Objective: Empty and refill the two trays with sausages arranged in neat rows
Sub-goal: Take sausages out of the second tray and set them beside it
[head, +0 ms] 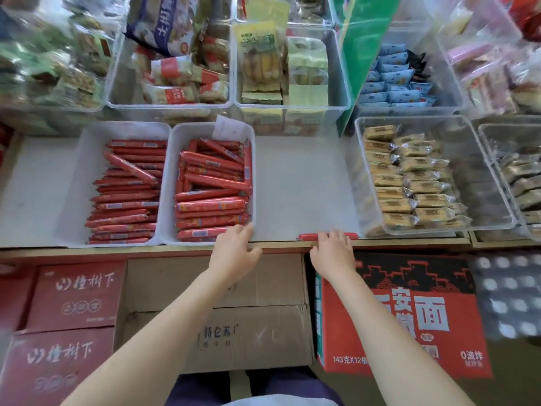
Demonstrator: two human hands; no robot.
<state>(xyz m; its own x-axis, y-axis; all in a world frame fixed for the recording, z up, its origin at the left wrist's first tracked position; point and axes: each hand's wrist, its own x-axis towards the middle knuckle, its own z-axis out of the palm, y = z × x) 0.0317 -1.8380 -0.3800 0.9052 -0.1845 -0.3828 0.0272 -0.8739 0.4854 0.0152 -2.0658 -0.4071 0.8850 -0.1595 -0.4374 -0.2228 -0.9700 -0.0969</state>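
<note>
Fingers over sausage, near bin

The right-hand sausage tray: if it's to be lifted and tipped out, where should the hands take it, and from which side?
Probably by the two short rims of the right-hand sausage tray, near and far, from above. It is long front to back, and the other tray crowds its left wall. The left hand already rests on the near right corner; the right hand lies on a loose sausage.
</note>
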